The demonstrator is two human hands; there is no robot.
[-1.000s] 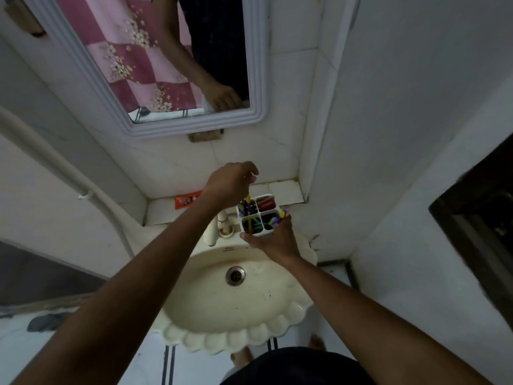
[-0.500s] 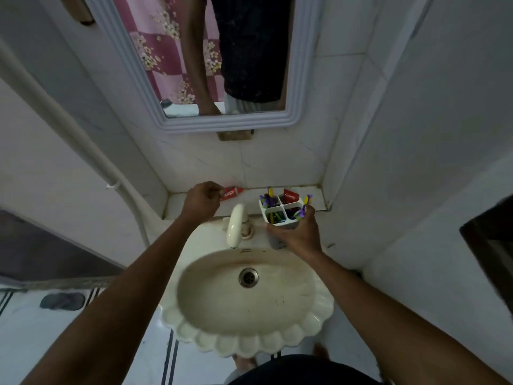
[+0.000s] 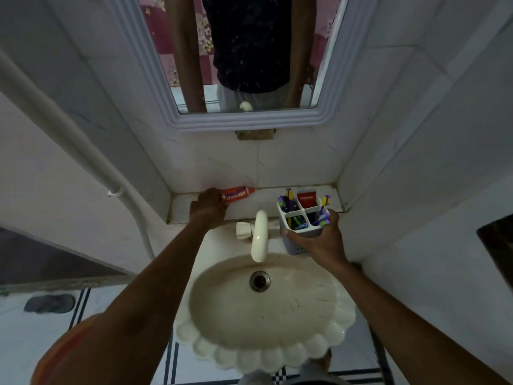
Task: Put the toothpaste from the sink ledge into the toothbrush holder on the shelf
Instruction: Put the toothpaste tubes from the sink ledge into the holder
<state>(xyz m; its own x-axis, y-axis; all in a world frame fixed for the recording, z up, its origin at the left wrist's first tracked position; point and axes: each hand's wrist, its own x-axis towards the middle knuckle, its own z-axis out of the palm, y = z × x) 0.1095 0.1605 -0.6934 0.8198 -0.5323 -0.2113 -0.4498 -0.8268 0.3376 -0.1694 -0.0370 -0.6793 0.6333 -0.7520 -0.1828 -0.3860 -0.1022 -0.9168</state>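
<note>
Now the person's left hand rests on the tail end of a red-orange toothpaste tube that lies flat on the white tiled ledge behind the sink, close against the back wall. Its fingers are curled over that end, but whether they have truly pinched it or merely lie on it I cannot tell from where I stand. The right hand is wrapped around the lower body of a white plastic four-compartment toothbrush holder, held up just beside the cream-coloured tap with its open top tilted toward the camera.

The risks, as I judge them: the tube is slim and grasped at one end, so it could swing or slip loose on the way across and drop into the scalloped cream basin. The holder's compartments already hold purple and yellow toothbrushes and a second red tube, so the incoming tube may catch on handles or find little room. The tap stands between the two hands and could be knocked.

The tube on the ledge reads something like "closeup" in white; the one in the holder reads "Colgate".
</note>
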